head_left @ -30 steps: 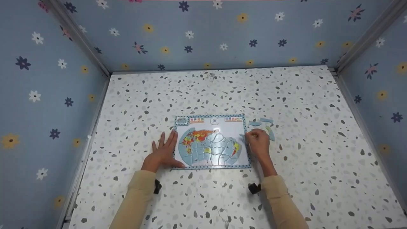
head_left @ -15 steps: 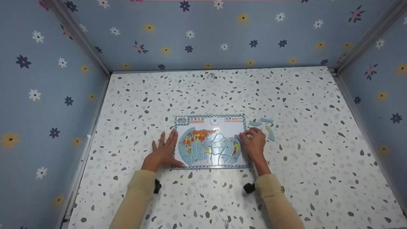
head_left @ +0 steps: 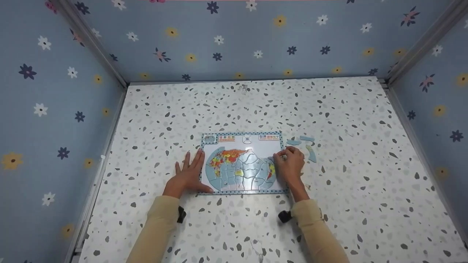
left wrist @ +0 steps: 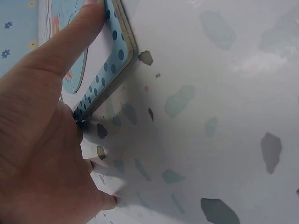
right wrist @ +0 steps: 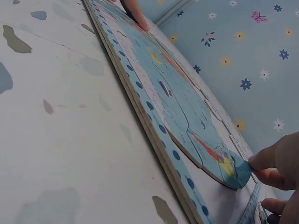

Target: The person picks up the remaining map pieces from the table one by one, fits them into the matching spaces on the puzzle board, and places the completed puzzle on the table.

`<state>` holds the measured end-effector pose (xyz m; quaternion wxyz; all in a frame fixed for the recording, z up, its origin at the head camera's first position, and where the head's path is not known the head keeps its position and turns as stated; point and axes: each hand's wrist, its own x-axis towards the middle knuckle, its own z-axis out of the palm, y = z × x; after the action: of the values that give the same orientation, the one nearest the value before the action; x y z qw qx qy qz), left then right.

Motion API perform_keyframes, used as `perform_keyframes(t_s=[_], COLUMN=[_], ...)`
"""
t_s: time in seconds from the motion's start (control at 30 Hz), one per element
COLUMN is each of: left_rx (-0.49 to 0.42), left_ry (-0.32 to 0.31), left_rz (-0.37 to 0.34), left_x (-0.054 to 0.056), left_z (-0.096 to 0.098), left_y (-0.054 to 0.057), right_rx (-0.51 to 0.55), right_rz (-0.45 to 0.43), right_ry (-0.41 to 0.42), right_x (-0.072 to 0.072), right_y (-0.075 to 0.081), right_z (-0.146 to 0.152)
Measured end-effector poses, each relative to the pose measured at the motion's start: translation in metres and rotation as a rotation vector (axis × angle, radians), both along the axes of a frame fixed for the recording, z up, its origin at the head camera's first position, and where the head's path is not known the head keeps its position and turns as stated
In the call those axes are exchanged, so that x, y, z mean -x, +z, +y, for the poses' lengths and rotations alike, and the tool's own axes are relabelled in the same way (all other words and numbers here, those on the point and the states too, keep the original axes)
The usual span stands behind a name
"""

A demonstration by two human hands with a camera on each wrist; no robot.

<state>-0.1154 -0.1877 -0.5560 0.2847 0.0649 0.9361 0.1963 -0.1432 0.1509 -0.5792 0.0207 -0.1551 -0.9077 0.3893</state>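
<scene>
Table (head_left: 351, 120): speckled white.
World-map puzzle (head_left: 243, 164): mostly filled; upper-right gap.
Loose pieces (head_left: 311, 155): three, centre-right.
Left hand (head_left: 188, 176): spread, holding nothing.
Right hand (head_left: 291, 165): pinches blue piece (right wrist: 242, 170).

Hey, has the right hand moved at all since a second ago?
Yes. In the head view, the right hand has shifted left, farther in over the right side of the puzzle board, which has stayed put.

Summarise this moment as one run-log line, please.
left hand: rests on puzzle board | right hand: pinches blue piece | loose pieces: right of board
</scene>
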Motion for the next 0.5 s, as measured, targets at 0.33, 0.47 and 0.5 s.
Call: perform_keyframes(t_s=[0.33, 0.47, 0.5], left_rx=[-0.008, -0.003, -0.002], left_ry=[0.003, -0.002, -0.004], left_rz=[0.015, 0.023, 0.023], left_x=[-0.0008, -0.0018, -0.0016], left_z=[-0.0003, -0.0004, -0.0006], left_y=[-0.0005, -0.0007, -0.0009], right_rx=[-0.052, -0.067, -0.07], right_rz=[0.018, 0.0, -0.002], right_ry=[0.008, 0.014, 0.014], right_x=[-0.0007, -0.0018, -0.0019], right_y=[-0.0014, -0.0011, -0.0009], right_z=[-0.0021, -0.0029, -0.003])
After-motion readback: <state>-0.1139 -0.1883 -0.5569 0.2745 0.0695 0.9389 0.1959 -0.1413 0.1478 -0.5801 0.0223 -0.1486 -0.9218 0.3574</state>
